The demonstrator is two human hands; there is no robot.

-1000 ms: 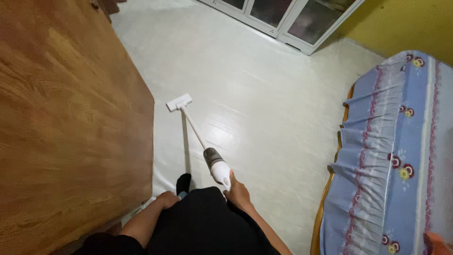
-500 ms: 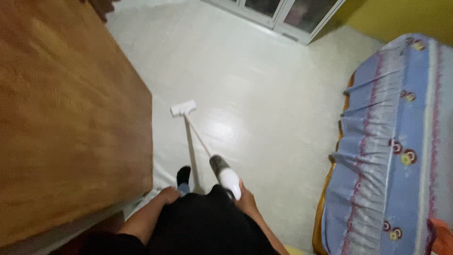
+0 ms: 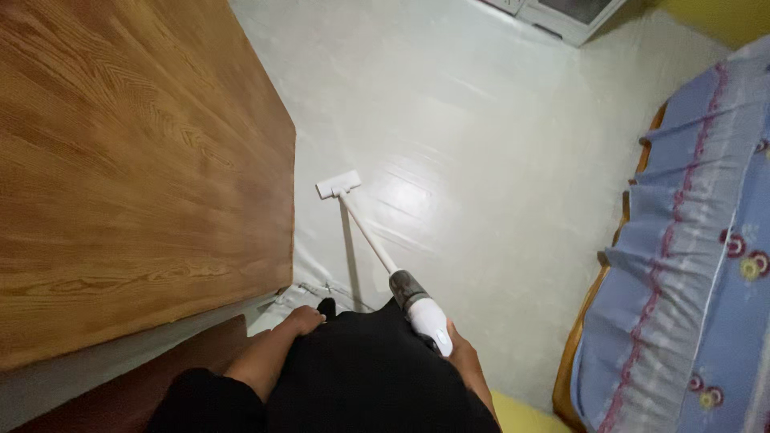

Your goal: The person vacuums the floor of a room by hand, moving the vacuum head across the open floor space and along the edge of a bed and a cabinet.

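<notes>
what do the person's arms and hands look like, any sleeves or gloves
Both hands are bare, with no gloves, rings or watch showing. The left hand leads into a bare forearm and a black sleeve near the elbow. The right hand and forearm are bare; no sleeve shows.

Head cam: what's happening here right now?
A person in dark clothing stands on a pale floor and holds a white stick vacuum in the right hand. Its wand runs forward and down to the floor head, which sits on the floor close beside the edge of a large wooden surface. The left hand rests against the dark clothing and holds nothing. A bed with a blue flowered, frilled cover stands to the right.
</notes>
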